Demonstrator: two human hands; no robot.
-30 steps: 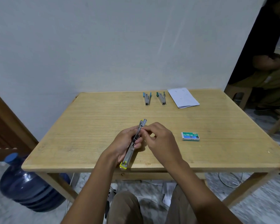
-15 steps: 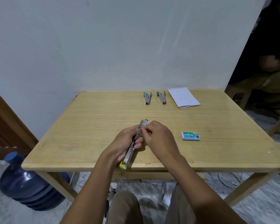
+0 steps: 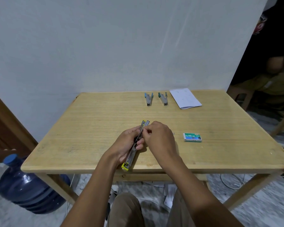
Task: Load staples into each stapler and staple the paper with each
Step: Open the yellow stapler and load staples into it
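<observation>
A yellow stapler (image 3: 132, 154), swung fully open into a long metal strip, lies over the near middle of the wooden table (image 3: 88, 128). My left hand (image 3: 125, 145) grips it round the hinge. My right hand (image 3: 159, 138) pinches at its far metal channel with curled fingers; whether staples are between them is hidden. At the far edge lie a light-blue stapler (image 3: 148, 99) and a teal stapler (image 3: 163, 98), both open in a V. White paper (image 3: 184, 98) lies right of them. A green staple box (image 3: 192, 137) sits right of my hands.
A blue water jug (image 3: 26, 185) stands on the floor left of the table. A person sits on a stool (image 3: 241, 95) at the far right. Cables and scraps of paper lie on the floor under the table. A wall backs the table.
My right hand has slid a little toward the far end of the yellow stapler. My left hand keeps the same grip. Nothing else on the table moved.
</observation>
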